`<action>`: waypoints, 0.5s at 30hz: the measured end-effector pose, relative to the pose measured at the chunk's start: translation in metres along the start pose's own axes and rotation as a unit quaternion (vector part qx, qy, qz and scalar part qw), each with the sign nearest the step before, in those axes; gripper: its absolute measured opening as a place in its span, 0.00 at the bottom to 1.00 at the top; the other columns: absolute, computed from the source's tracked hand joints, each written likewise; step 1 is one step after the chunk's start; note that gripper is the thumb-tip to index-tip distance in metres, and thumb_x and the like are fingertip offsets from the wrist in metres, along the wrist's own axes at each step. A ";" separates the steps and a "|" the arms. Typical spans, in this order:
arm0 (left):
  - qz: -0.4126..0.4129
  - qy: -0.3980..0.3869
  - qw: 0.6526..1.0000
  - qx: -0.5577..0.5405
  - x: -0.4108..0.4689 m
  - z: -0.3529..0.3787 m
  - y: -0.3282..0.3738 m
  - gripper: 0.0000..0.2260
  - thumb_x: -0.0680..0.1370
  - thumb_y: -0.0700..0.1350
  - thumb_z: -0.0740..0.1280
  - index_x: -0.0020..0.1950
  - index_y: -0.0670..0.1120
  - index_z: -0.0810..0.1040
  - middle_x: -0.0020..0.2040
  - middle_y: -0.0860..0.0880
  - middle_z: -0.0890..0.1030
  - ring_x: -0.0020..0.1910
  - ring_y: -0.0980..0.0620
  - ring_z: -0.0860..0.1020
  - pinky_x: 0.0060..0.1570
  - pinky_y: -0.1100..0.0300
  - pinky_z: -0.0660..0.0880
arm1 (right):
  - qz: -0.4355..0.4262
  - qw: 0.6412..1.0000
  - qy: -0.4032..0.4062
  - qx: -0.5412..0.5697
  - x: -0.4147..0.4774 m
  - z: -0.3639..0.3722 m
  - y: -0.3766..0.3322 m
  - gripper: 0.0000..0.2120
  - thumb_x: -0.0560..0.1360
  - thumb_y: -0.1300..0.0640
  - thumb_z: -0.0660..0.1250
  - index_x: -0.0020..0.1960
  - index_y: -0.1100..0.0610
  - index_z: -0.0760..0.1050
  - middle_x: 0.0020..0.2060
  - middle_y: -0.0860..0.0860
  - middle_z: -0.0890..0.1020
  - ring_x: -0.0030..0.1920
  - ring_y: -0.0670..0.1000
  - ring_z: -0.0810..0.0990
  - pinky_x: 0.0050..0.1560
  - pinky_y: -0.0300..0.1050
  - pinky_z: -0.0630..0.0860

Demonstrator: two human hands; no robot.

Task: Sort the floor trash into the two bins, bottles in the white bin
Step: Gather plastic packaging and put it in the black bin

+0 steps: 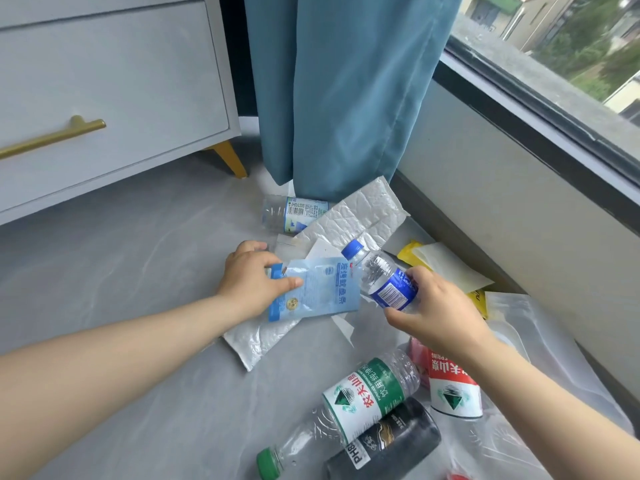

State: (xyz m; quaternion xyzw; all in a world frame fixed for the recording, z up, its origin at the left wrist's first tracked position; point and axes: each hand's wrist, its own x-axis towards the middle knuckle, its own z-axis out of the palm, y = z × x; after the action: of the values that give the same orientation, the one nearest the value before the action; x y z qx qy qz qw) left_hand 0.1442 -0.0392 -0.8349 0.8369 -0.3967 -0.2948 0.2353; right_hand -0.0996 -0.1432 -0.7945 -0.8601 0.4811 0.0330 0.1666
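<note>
1. The left hand (254,277) pinches a light-blue snack pouch (317,289), thumb on its printed face and fingers curled behind its left edge; the pouch looks lifted slightly off the white padded mailer (322,258) beneath it.
2. The right hand (438,311) is closed around the base end of a small blue-capped water bottle (381,275), which tilts up and away with its cap pointing toward the left hand's pouch.
3. Judged from this, the step in hand is pickup: one bottle and one non-bottle item gripped together, neither yet delivered.
4. Neither bin is in view, so where they stand cannot be told.
5. Beyond the left hand, near the teal curtain (339,91), another clear bottle (294,213) lies on its side.
6. Below the right forearm lie a green-labelled bottle (353,400), a black bottle (391,445) and a red-labelled bottle (450,386), close together, with clear plastic bags (540,327) beside them.
7. Just past the right hand sit yellow wrappers (412,252) and pale paper.
8. The next move likely calls for carrying each item to its own bin: the bottle to the white one, the pouch to the other, keeping both grips firm while turning away.
</note>
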 end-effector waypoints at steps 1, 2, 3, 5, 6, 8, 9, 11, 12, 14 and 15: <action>-0.004 0.003 1.000 -0.006 0.003 0.002 0.003 0.18 0.69 0.53 0.76 0.53 0.44 0.81 0.69 0.45 0.67 0.68 0.46 0.67 0.66 0.59 0.64 | 0.002 1.000 0.001 -0.001 0.000 0.000 0.001 0.21 0.67 0.41 0.69 0.55 0.49 0.69 0.45 0.46 0.77 0.43 0.48 0.75 0.39 0.40 0.70; -0.009 0.007 1.000 -0.006 0.006 0.003 0.006 0.18 0.69 0.54 0.76 0.52 0.44 0.81 0.69 0.45 0.67 0.67 0.46 0.68 0.66 0.59 0.64 | 0.003 1.000 0.000 -0.002 0.000 0.000 0.001 0.21 0.67 0.41 0.69 0.55 0.49 0.68 0.45 0.46 0.77 0.43 0.48 0.76 0.39 0.40 0.71; -0.014 0.009 1.000 -0.002 0.009 0.005 0.009 0.18 0.69 0.54 0.75 0.52 0.44 0.81 0.69 0.45 0.66 0.67 0.46 0.68 0.65 0.60 0.64 | 0.003 1.000 -0.001 -0.003 0.000 0.000 0.001 0.21 0.67 0.41 0.69 0.55 0.49 0.68 0.45 0.46 0.77 0.43 0.48 0.75 0.39 0.40 0.70; -0.025 0.007 1.000 0.013 0.013 0.009 0.013 0.21 0.69 0.55 0.75 0.54 0.44 0.78 0.69 0.45 0.65 0.66 0.46 0.69 0.64 0.60 0.64 | 0.002 1.000 -0.002 -0.006 0.000 0.000 0.000 0.21 0.67 0.41 0.69 0.55 0.49 0.68 0.45 0.45 0.76 0.43 0.47 0.75 0.38 0.40 0.68; -0.032 0.004 0.999 0.018 0.015 0.010 0.014 0.24 0.68 0.57 0.75 0.56 0.45 0.75 0.68 0.46 0.65 0.65 0.46 0.70 0.63 0.59 0.66 | 0.002 1.000 -0.002 -0.007 0.000 0.000 -0.001 0.21 0.67 0.41 0.68 0.55 0.49 0.68 0.44 0.45 0.76 0.42 0.47 0.74 0.38 0.40 0.68; -0.051 0.000 0.999 0.016 0.016 0.012 0.016 0.34 0.64 0.59 0.77 0.62 0.46 0.68 0.65 0.46 0.65 0.62 0.45 0.72 0.61 0.57 0.68 | 0.000 1.000 -0.006 -0.007 0.000 0.001 -0.001 0.21 0.68 0.41 0.68 0.55 0.49 0.68 0.44 0.45 0.75 0.42 0.47 0.74 0.38 0.40 0.69; -0.059 -0.003 0.998 0.011 0.017 0.013 0.016 0.39 0.63 0.60 0.77 0.66 0.46 0.64 0.65 0.45 0.65 0.62 0.45 0.72 0.61 0.56 0.69 | 0.000 1.000 -0.007 -0.008 0.000 0.001 -0.001 0.21 0.68 0.41 0.68 0.55 0.49 0.68 0.44 0.45 0.76 0.42 0.47 0.74 0.38 0.40 0.69; -0.067 -0.015 0.997 0.019 0.018 0.016 0.016 0.47 0.61 0.60 0.78 0.71 0.45 0.58 0.67 0.44 0.65 0.66 0.44 0.69 0.63 0.55 0.68 | 0.000 1.000 -0.009 -0.011 0.000 0.000 0.000 0.21 0.68 0.41 0.68 0.55 0.49 0.68 0.45 0.45 0.76 0.43 0.47 0.74 0.38 0.40 0.70; -0.067 -0.021 0.997 0.031 0.020 0.017 0.015 0.49 0.61 0.61 0.78 0.72 0.45 0.56 0.68 0.43 0.65 0.67 0.43 0.68 0.64 0.54 0.67 | 0.000 1.000 -0.009 -0.012 0.000 0.000 0.000 0.21 0.68 0.41 0.68 0.56 0.49 0.68 0.45 0.45 0.76 0.43 0.47 0.75 0.38 0.40 0.70; -0.065 -0.026 0.996 0.062 0.022 0.021 0.016 0.51 0.60 0.62 0.78 0.73 0.45 0.56 0.68 0.43 0.66 0.68 0.43 0.66 0.64 0.53 0.67 | 0.002 1.000 -0.011 -0.012 0.000 0.001 0.000 0.21 0.68 0.41 0.69 0.56 0.49 0.68 0.46 0.45 0.76 0.43 0.47 0.74 0.39 0.40 0.70; -0.063 -0.027 0.995 0.077 0.022 0.022 0.017 0.51 0.59 0.63 0.77 0.73 0.45 0.56 0.68 0.43 0.66 0.68 0.43 0.65 0.64 0.53 0.67 | 0.001 1.000 -0.013 -0.012 0.000 0.001 0.000 0.21 0.68 0.41 0.69 0.56 0.49 0.68 0.46 0.45 0.76 0.43 0.47 0.74 0.39 0.40 0.70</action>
State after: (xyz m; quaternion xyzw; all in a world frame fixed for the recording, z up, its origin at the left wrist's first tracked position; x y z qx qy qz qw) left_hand 0.1318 -0.0703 -0.8474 0.8676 -0.3705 -0.3004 0.1404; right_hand -0.0997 -0.1430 -0.7951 -0.8609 0.4796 0.0497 0.1625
